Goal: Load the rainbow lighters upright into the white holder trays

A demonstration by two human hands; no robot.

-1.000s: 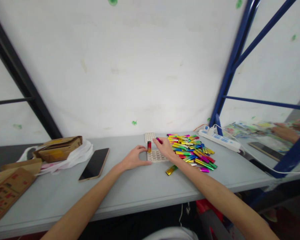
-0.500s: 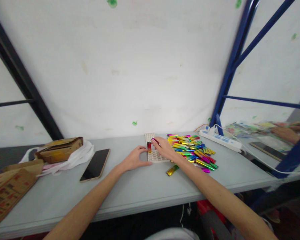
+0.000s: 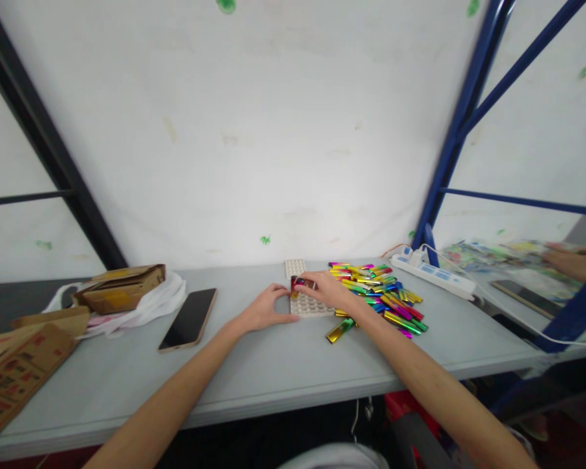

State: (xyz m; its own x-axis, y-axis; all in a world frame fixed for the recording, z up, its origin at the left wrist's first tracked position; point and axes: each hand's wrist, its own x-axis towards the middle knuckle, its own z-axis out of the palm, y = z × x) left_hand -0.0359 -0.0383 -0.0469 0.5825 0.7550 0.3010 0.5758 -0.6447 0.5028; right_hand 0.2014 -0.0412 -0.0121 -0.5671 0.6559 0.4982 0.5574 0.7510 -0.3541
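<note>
A pale tray with rows of round holes (image 3: 314, 309) lies on the table in front of me. One shiny red-and-gold tube (image 3: 293, 288) stands upright at its left side. My left hand (image 3: 262, 309) rests along the tray's left edge, thumb and fingers spread apart in a C shape. Over the tray, my right hand (image 3: 325, 289) pinches a dark red shiny tube (image 3: 307, 284) right beside the standing one. I cannot tell whether the two tubes touch. Right of the tray lies a loose pile of shiny multicoloured tubes (image 3: 378, 296).
A phone (image 3: 188, 319) lies left of my hands. Cardboard boxes (image 3: 122, 290) and a white plastic bag (image 3: 163, 303) sit at the far left. A power strip (image 3: 434, 277) lies behind the pile, near a blue metal post (image 3: 444, 156). At far right another person's hand (image 3: 573, 260) shows.
My right hand has lowered the red tube, tilting it from slanted to nearly level beside the standing tube. My left hand keeps its place; the view has shifted slightly.
</note>
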